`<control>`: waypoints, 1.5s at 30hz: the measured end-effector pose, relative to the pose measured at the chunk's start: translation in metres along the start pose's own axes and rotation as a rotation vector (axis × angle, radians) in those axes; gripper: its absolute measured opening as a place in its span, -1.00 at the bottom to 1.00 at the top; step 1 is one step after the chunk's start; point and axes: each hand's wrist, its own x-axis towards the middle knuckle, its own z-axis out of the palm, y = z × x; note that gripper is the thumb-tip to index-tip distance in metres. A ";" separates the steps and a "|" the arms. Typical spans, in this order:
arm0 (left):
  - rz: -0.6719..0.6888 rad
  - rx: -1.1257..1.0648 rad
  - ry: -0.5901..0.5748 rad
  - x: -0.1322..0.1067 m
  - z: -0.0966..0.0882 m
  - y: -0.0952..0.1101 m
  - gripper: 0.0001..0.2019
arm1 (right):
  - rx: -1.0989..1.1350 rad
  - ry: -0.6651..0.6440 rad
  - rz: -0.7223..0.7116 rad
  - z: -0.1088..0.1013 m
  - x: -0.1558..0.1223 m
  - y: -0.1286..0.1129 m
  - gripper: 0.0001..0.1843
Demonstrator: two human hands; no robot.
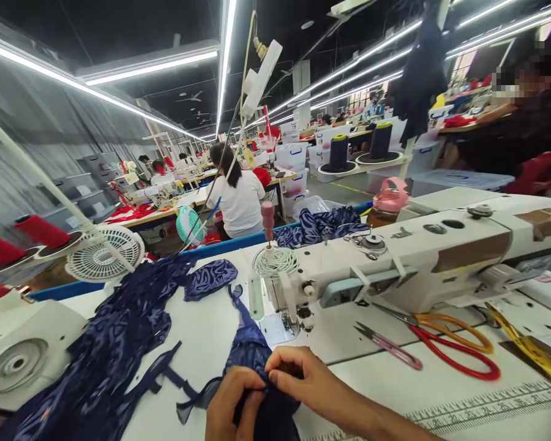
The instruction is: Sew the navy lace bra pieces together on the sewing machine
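Between my hands, at the front of the table, is a navy patterned garment (248, 349). My left hand (236, 398) pinches its dark fabric between thumb and fingers. Right beside it, my right hand (298, 373) is closed on the same cloth, thumb against fingertips. The garment runs away from me, with a narrow strap end lying left of the sewing machine (367, 251). The needle and presser foot (287, 324) stand just beyond my hands, and the cloth is not under them. Dark strips (165, 367) of the fabric trail to the left.
A pile of navy patterned fabric (123, 324) covers the left side. Thread snips (390, 346) and red-and-orange scissors (459, 343) lie right of my hands, near a ruler (487, 404) and a yellow tape measure (528, 349). A white fan (104, 252) stands at left; a person (241, 196) sits ahead.
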 end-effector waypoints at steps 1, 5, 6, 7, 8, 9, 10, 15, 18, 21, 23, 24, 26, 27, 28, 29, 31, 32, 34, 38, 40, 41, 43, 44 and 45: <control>-0.002 -0.002 -0.039 0.001 -0.003 0.005 -0.86 | 0.010 -0.007 -0.010 0.001 0.000 0.001 -0.83; -0.045 0.020 -0.121 0.006 -0.012 0.022 -0.87 | 0.036 -0.019 -0.037 0.002 -0.002 0.002 -0.85; -0.072 0.025 -0.108 0.007 -0.014 0.024 -0.87 | 0.045 -0.025 -0.034 0.002 -0.002 0.003 -0.83; -0.099 0.028 -0.095 0.008 -0.015 0.026 -0.86 | 0.053 -0.031 -0.029 0.002 -0.002 0.003 -0.81; -0.122 0.029 -0.081 0.009 -0.015 0.028 -0.86 | 0.059 -0.034 -0.022 0.001 -0.002 0.004 -0.78; -0.140 0.027 -0.073 0.009 -0.015 0.028 -0.86 | 0.061 -0.033 -0.016 0.001 -0.002 0.005 -0.76; -0.150 0.023 -0.067 0.009 -0.015 0.028 -0.86 | 0.059 -0.029 -0.011 0.001 -0.001 0.005 -0.74; -0.189 0.018 -0.034 0.008 -0.016 0.027 -0.87 | 0.039 -0.011 -0.017 0.002 -0.001 0.002 -0.73; -0.222 0.026 -0.039 0.009 -0.017 0.027 -0.89 | 0.041 -0.006 -0.013 0.003 -0.002 0.001 -0.74; -0.231 0.024 -0.046 0.010 -0.017 0.028 -0.90 | 0.056 -0.001 -0.021 0.003 -0.002 0.003 -0.74; -0.238 0.029 -0.046 0.010 -0.017 0.029 -0.90 | 0.077 -0.001 -0.030 0.003 -0.002 0.004 -0.74; -0.242 0.031 -0.047 0.010 -0.017 0.029 -0.90 | 0.089 -0.002 -0.035 0.003 -0.002 0.004 -0.74; -0.248 0.029 -0.051 0.010 -0.017 0.029 -0.91 | 0.116 -0.007 -0.036 0.003 -0.001 0.004 -0.73; -0.251 0.025 -0.055 0.010 -0.016 0.029 -0.91 | 0.127 -0.011 -0.035 0.002 -0.001 0.003 -0.72; -0.256 0.020 -0.056 0.010 -0.016 0.029 -0.91 | 0.136 -0.014 -0.033 0.002 -0.001 0.003 -0.71; -0.261 0.014 -0.058 0.011 -0.016 0.029 -0.91 | 0.145 -0.014 -0.029 0.001 -0.002 0.003 -0.70; -0.268 0.002 -0.060 0.011 -0.016 0.029 -0.92 | 0.161 -0.012 -0.019 0.000 -0.003 0.003 -0.66; -0.270 -0.004 -0.060 0.011 -0.016 0.029 -0.92 | 0.166 -0.010 -0.017 0.000 -0.003 0.003 -0.64; -0.269 -0.013 -0.061 0.012 -0.015 0.029 -0.93 | 0.169 -0.007 -0.019 0.000 -0.004 0.004 -0.63; -0.245 -0.017 -0.079 0.014 -0.016 0.030 -0.90 | 0.148 -0.011 -0.045 0.000 -0.003 0.004 -0.66; -0.217 -0.029 -0.084 0.015 -0.017 0.030 -0.89 | 0.136 -0.008 -0.052 0.000 -0.003 0.003 -0.66; -0.204 -0.039 -0.085 0.015 -0.016 0.031 -0.88 | 0.133 -0.001 -0.056 0.000 -0.002 0.002 -0.66; -0.186 -0.059 -0.079 0.014 -0.015 0.031 -0.87 | 0.130 0.013 -0.074 0.001 -0.002 0.001 -0.67; -0.182 -0.067 -0.072 0.013 -0.015 0.031 -0.88 | 0.125 0.020 -0.088 0.001 -0.002 0.000 -0.67; -0.182 -0.070 -0.062 0.013 -0.014 0.031 -0.88 | 0.114 0.026 -0.103 0.002 -0.003 0.000 -0.67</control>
